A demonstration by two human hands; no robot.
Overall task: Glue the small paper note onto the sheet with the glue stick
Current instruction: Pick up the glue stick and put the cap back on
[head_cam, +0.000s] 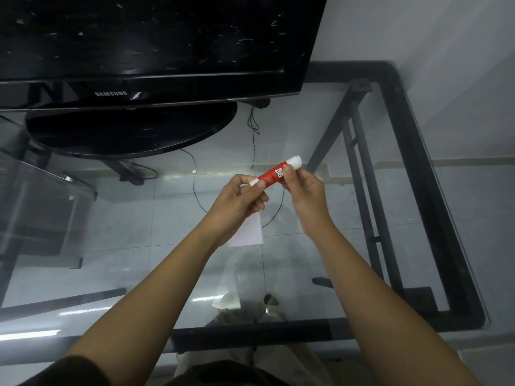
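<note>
1. Both hands are holding a red cylindrical glue stick [274, 174] marked "GLUE STICK" above the glass table [320, 254].
2. The left hand [239, 203] is pinching its base; the right hand [305, 195] is pinching near the white cap.
3. A white paper [249, 232] is lying flat below.

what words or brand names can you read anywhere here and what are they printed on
"SAMSUNG": on the lower bezel of the black television standing on the glass table.
"GLUE STICK": white letters on the red body of the glue stick, held between the left hand and right hand.
The smaller print on the red body is too small to read.
No text shows on the white paper.
</note>
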